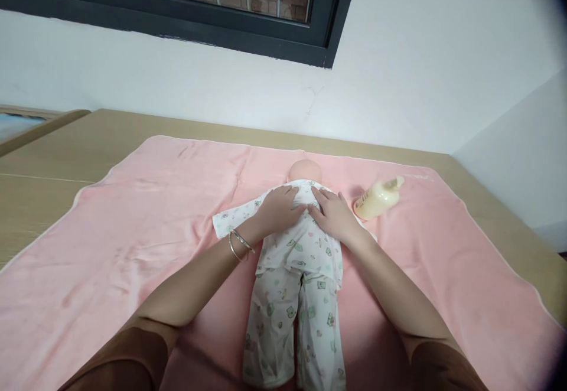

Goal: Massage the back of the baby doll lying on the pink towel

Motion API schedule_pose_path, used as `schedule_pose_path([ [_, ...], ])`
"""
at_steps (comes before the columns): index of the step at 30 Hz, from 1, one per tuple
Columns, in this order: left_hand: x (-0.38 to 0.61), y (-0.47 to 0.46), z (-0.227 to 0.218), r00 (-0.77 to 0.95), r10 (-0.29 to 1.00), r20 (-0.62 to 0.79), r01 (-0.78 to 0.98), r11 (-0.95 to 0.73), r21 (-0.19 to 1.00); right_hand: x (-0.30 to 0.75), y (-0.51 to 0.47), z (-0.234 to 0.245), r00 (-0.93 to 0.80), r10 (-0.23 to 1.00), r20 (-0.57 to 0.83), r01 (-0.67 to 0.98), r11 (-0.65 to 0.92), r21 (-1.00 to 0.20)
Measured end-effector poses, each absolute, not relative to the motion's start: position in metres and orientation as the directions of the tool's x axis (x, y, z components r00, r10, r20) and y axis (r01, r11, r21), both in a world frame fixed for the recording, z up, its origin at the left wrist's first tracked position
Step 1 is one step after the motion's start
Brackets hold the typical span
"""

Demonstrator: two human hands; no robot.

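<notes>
A baby doll (305, 171) lies stretched out with its bald head away from me. It wears a white patterned top (305, 249) and matching trousers (274, 326). My left hand (280, 208) rests flat on the upper left of the top, fingers extended. On the upper right of the top lies my right hand (333, 214), its fingers spread. Both thumbs point inward and come close to each other near the middle. The doll's left-side sleeve (237, 217) reaches out sideways, while the right one is mostly hidden behind my right hand and forearm.
Beneath the doll a pink blanket (155, 214) covers much of a wooden surface (119, 125). A cream pump bottle (378, 198) is just right of my right hand, tilted in view. Behind stand a white wall (381, 101) and a dark window frame (305, 48).
</notes>
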State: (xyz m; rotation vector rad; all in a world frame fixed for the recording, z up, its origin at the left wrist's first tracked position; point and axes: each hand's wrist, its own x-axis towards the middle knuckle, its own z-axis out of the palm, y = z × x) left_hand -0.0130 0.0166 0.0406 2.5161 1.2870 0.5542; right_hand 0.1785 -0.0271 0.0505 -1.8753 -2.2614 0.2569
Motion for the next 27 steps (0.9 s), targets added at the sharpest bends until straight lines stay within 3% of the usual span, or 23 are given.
schedule_pose_path([
  [5, -0.017, -0.009, 0.051, 0.628, 0.757, 0.180, 0.689, -0.649, 0.322, 0.167, -0.039, 0.059, -0.260, 0.957, 0.126, 0.942, 0.281, -0.185],
  [10, -0.019, -0.020, 0.059, 0.632, 0.767, 0.113, 0.725, -0.636, 0.264, 0.161, -0.058, 0.071, -0.253, 0.961, 0.114, 0.959, 0.265, -0.102],
  [18, -0.014, 0.016, 0.042, 0.516, 0.852, 0.090, 0.743, -0.497, 0.448, 0.173, -0.032, 0.057, -0.090, 0.995, 0.040, 0.972, 0.097, -0.212],
  [22, -0.008, 0.008, 0.044, 0.515, 0.838, 0.182, 0.745, -0.542, 0.389, 0.172, -0.026, 0.046, -0.118, 0.992, 0.038, 0.968, 0.123, -0.217],
  [27, -0.010, -0.016, 0.061, 0.595, 0.791, 0.142, 0.740, -0.608, 0.288, 0.163, -0.045, 0.056, -0.198, 0.979, 0.056, 0.973, 0.203, -0.111],
])
